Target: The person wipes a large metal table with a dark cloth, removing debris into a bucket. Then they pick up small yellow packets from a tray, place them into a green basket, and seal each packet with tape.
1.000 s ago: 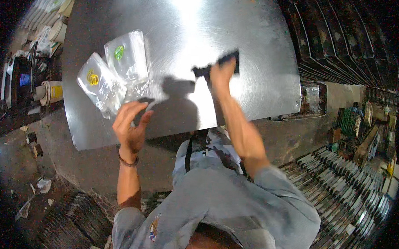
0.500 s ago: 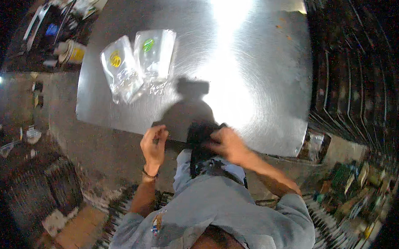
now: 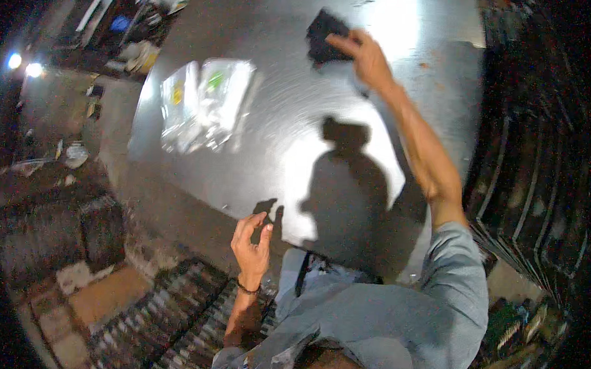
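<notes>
My right hand (image 3: 371, 60) is stretched far out over the metal tabletop (image 3: 278, 119). Its fingers press on a dark, soft-looking black cloth (image 3: 328, 39), blurred at the edges. Close to the near edge, my left hand (image 3: 252, 243) hovers with nothing in it, thumb and fingers apart. Two clear plastic bags lie side by side on the left part of the table. One bag (image 3: 178, 109) carries a yellow mark, the other bag (image 3: 224, 97) a green one.
Dark ridged stacked panels (image 3: 524, 173) stand along the table's right side. Clutter (image 3: 128, 29) fills the far left. Beside my left arm, dark slatted material (image 3: 167, 316) and a brown cardboard piece (image 3: 112, 298) lie low down. My shadow falls across the tabletop.
My right arm has swung from my waist out to the far part of the table with the black cloth. My left hand stays near the table's near edge. The bags still lie together.
</notes>
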Tool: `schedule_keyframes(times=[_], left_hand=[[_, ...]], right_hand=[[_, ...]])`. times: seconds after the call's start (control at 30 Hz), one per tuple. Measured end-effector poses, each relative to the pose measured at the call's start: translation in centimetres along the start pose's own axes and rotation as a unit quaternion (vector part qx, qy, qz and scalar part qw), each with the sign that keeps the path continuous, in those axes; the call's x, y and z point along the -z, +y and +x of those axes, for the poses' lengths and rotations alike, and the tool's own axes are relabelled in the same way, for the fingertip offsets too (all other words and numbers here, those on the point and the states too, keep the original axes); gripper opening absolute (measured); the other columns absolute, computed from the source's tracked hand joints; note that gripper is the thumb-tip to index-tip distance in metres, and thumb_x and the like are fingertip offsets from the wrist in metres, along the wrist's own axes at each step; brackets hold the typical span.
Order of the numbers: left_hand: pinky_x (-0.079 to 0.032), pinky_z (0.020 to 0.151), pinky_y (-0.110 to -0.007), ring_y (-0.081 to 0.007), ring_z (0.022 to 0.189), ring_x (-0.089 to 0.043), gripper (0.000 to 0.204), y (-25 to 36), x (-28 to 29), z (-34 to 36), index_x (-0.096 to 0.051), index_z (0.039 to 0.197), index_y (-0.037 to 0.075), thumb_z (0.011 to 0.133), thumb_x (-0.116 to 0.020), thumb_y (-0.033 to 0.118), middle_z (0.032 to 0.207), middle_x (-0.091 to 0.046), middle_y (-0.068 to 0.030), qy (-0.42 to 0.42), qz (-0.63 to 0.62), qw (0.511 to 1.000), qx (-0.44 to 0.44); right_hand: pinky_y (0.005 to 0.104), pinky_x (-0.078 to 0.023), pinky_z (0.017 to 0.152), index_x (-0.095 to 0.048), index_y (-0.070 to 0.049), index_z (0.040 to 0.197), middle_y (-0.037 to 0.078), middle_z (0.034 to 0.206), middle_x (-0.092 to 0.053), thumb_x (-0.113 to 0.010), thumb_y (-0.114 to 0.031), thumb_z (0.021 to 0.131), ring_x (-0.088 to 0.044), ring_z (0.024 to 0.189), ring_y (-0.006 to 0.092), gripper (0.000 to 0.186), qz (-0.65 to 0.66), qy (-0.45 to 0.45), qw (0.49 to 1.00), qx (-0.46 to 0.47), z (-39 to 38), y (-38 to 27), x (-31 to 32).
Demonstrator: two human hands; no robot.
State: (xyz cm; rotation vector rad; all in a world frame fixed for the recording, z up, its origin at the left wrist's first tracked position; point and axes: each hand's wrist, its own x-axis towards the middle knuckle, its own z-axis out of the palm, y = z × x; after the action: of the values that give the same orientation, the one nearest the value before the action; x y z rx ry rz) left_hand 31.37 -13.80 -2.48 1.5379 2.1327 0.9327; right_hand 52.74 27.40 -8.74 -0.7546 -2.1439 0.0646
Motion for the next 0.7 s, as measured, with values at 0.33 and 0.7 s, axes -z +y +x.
schedule_keyframes(times=[0.33,0.7], left_hand=[[-0.026,0.112,-0.062,-0.041,0.133,-0.042,0.094,2.1,-9.6,15.9,-0.041,0.149,0.023,0.067,-0.087,0.025,0.148,-0.041,-0.0219,-0.161,0.331,0.925,-0.09],[-0.024,0.11,-0.068,-0.0485,0.127,-0.049,0.098,-0.3,-11.2,21.0,-0.038,0.151,0.027,0.066,-0.086,0.035,0.151,-0.038,-0.026,-0.277,0.417,0.859,-0.106]], right_hand=[[0.0361,-0.046,0.074,-0.076,-0.025,0.104,0.003,0.102,-0.066,-0.07,-0.023,0.075,-0.061,0.087,0.0235,0.03,0.088,-0.251,0.956,-0.126,-31.3,-14.3,13.1],[0.0453,-0.051,0.08,-0.072,-0.027,0.118,0.008,0.108,-0.063,-0.055,0.007,0.078,-0.062,0.094,0.0311,0.055,-0.212,-0.079,0.967,-0.117,5.3,22.8,-3.0]])
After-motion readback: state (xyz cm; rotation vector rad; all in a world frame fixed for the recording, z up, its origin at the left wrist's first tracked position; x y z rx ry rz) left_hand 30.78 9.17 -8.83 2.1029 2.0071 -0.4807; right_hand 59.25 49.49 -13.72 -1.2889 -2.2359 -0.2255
